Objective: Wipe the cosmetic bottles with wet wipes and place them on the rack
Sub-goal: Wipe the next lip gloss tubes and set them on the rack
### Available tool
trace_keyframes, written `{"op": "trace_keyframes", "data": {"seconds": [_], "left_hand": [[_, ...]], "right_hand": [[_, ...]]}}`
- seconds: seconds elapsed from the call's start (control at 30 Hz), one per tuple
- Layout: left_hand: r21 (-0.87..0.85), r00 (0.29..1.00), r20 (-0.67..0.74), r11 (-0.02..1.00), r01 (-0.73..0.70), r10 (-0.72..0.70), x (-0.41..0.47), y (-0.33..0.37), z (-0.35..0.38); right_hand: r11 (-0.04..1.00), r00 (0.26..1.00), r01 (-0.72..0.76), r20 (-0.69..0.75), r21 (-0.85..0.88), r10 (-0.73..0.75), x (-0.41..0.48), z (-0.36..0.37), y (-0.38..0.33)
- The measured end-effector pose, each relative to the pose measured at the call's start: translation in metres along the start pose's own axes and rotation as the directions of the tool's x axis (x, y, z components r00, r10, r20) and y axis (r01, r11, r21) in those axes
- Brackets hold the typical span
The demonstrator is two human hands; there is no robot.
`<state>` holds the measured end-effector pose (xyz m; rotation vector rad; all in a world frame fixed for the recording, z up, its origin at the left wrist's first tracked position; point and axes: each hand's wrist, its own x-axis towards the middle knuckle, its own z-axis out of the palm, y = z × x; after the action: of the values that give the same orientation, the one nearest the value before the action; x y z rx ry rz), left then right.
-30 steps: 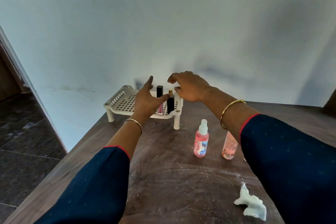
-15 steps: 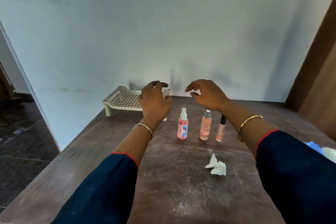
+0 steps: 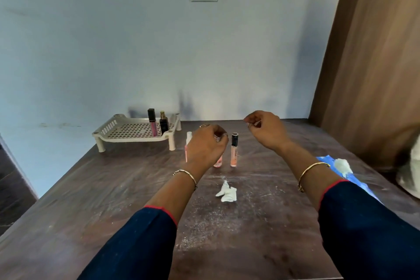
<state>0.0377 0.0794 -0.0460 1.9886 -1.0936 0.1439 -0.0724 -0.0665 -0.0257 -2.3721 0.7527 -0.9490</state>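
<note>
On the worktop [image 3: 91,188], the rack [image 3: 127,130] stood far left by the wall, with a gloss [image 3: 152,123] and a black bottle [image 3: 163,123] upright at its right end. Just right of it, a spray [image 3: 188,140] stood half hidden behind the left hand [image 3: 206,143], whose fingers curled round the cap of a pink bottle [image 3: 218,163]. A tube [image 3: 234,150] stood just beside that, with a crumpled wipe [image 3: 227,192] nearer. The right hand [image 3: 266,129] hovered apart, loosely curled, holding nothing. A blue pack [image 3: 329,161] lay far right.

White rack [image 3: 136,139] bearing two upright bottles [image 3: 163,124], three pink bottles [image 3: 234,153] upright beside, crumpled wipe [image 3: 227,192]
</note>
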Motion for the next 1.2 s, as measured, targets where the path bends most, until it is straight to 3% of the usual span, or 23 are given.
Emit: {"op": "trace_keyframes", "data": {"seconds": [0.17,0.37,0.63,1.03,1.2], "left_hand": [[-0.041,1.000,0.012,0.999,0.018,-0.018,0.012,0.005,0.010],[0.016,0.999,0.033,1.000,-0.006,0.005,0.014,-0.004,0.026],[-0.004,1.000,-0.027,1.000,-0.011,0.011,0.015,-0.001,0.035],[-0.114,0.993,-0.116,0.994,-0.002,-0.011,0.013,-0.005,0.028],[-0.128,0.988,-0.149,0.990,-0.053,0.034,0.000,-0.010,0.017]], "right_hand": [[0.994,0.995,-0.094,-0.010,0.061,0.095,-0.007,0.004,0.025],[0.982,0.983,-0.168,0.084,0.080,0.162,-0.016,0.026,0.041],[0.977,0.979,-0.179,0.119,0.115,0.165,-0.019,0.054,0.047],[0.982,0.985,-0.172,0.025,0.080,0.171,-0.021,0.064,0.038],[0.945,0.978,-0.209,0.039,0.250,0.206,-0.025,0.057,0.028]]}}
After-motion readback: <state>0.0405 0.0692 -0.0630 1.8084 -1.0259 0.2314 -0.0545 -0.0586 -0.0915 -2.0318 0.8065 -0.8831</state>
